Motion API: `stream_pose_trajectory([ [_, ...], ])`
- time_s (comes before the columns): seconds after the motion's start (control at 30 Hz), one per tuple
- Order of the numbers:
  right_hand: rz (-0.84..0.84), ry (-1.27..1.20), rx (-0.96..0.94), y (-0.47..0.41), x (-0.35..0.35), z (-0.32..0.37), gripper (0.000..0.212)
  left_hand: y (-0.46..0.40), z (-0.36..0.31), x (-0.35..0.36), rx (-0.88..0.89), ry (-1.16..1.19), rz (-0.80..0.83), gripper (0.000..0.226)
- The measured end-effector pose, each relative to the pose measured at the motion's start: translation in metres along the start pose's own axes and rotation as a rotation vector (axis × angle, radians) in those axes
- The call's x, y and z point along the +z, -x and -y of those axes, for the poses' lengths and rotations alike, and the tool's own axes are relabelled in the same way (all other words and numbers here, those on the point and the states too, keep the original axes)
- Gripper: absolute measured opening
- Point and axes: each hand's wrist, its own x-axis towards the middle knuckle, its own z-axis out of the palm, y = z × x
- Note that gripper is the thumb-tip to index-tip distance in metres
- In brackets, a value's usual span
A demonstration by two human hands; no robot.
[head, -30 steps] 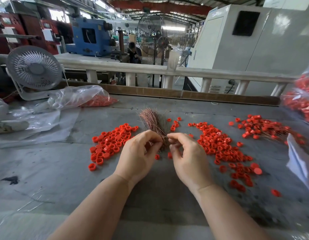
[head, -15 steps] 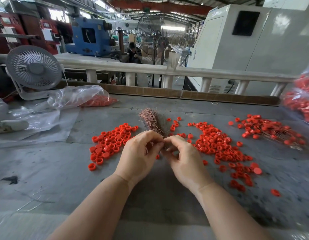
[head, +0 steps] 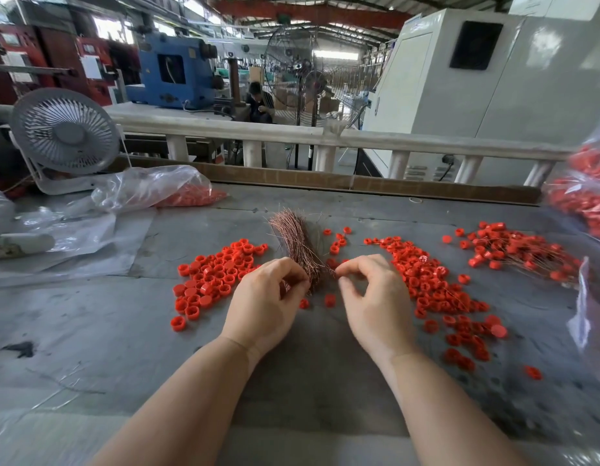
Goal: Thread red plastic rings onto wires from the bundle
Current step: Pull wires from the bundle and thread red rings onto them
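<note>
Head view shows the left hand (head: 265, 299) pinching the near end of the copper wire bundle (head: 296, 243) mid-table, while the right hand (head: 372, 299) beside it curls thumb and forefinger at the wire tips; whether it grips one I cannot tell. Loose red plastic rings (head: 213, 276) lie on both sides, with already threaded rings (head: 520, 250) toward the grey table's (head: 90, 331) far right edge.

Grey counter (head: 90, 331), both hands at centre. Left hand (head: 265, 307) pinches near end of copper wire bundle (head: 293, 240); right hand (head: 372, 297) just beside it, fingers curled, thumb and forefinger at bundle's tip, hold unclear. Loose red rings left (head: 217, 277) and right (head: 433, 287) of bundle. Threaded rings pile (head: 524, 250) toward right edge. Fan (head: 64, 136) at far-left corner, plastic bag (head: 157, 186) beside it.
</note>
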Motion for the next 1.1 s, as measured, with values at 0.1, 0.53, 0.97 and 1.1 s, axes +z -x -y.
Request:
stream_pose_trajectory([
  [0.1,-0.133,0.243,0.186,-0.004,-0.006,-0.009,0.016,0.001,0.0,0.0,-0.014,-0.006,0.021,0.008],
  [0.53,0.052,0.86,0.755,-0.018,-0.047,-0.048,0.036,0.001,0.001,0.001,-0.036,0.007,0.052,0.011],
  [0.97,-0.182,0.501,0.48,-0.022,-0.049,-0.062,0.027,0.002,0.001,-0.001,-0.054,-0.004,0.079,0.009],
  [1.1,-0.142,0.421,0.403,-0.022,-0.046,-0.058,0.02,0.002,0.001,-0.001,-0.062,-0.019,0.094,0.01],
])
